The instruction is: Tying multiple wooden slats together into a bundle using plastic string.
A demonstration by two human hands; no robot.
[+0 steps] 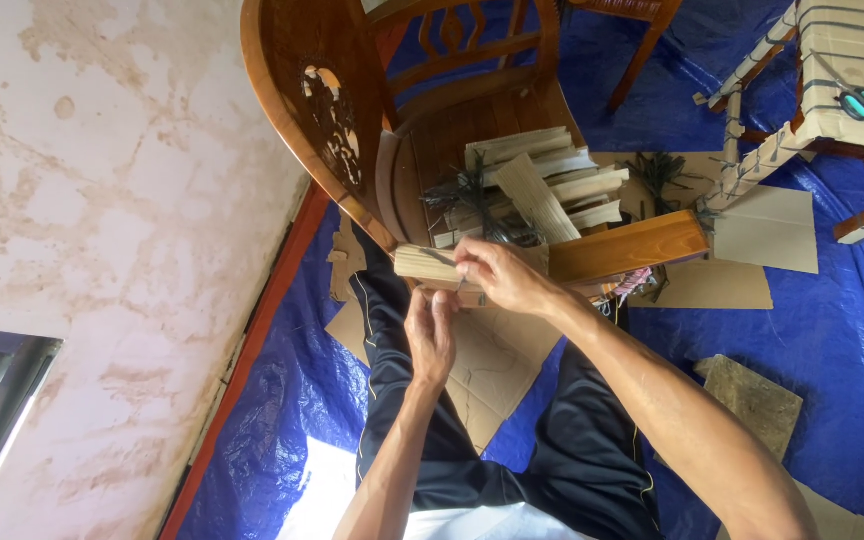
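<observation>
- Cardboard strip [430, 264] sits mid-frame at the wooden chair [632, 250] rail's edge, right hand [497, 275] fingers grasping it.
- Left hand [430, 335] fingers pinch just below it.
- Blue tarp [842, 330] lies open at right.

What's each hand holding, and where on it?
Right hand grips a folded cardboard strip at its right end, against the wooden chair rail. Left hand pinches something thin just below; too small to tell.

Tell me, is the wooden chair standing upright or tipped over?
Tipped over. The wooden chair lies on the blue tarp, cardboard strips resting on it.
</observation>
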